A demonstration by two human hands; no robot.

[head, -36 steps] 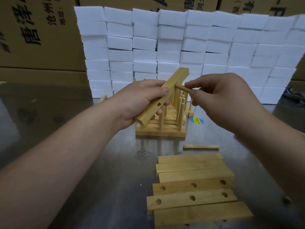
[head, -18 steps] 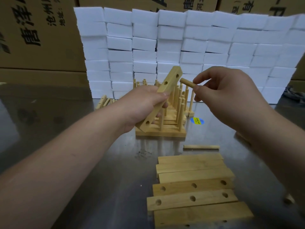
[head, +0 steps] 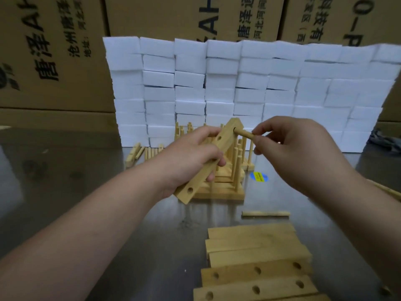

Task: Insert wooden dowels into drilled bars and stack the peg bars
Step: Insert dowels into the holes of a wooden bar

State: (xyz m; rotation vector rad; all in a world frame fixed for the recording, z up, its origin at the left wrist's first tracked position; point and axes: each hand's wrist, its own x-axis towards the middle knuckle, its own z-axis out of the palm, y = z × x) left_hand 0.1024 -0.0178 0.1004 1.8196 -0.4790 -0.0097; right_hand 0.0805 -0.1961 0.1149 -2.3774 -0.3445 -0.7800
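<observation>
My left hand (head: 191,157) grips a drilled wooden bar (head: 225,137) tilted up to the right, its holed face toward me. My right hand (head: 288,148) pinches a short wooden dowel (head: 243,134) whose tip sits in the bar's top hole. Two more holes in the bar stand open. Behind the hands a stack of peg bars (head: 223,187) with upright dowels rests on the metal table (head: 108,213). A row of loose bars (head: 256,263), some showing three holes, lies at the near edge.
One loose thin stick (head: 265,213) lies between the stack and the row of bars. More dowels and pegged pieces (head: 138,152) lie at the back left. A wall of white foam blocks (head: 238,88) stands behind, cardboard boxes beyond it. A blue sticker (head: 259,177) marks the table.
My right hand drew the dowel away from the bar, my left hand turned the bar's holed face toward me, and now the dowel's tip is in the top hole.
</observation>
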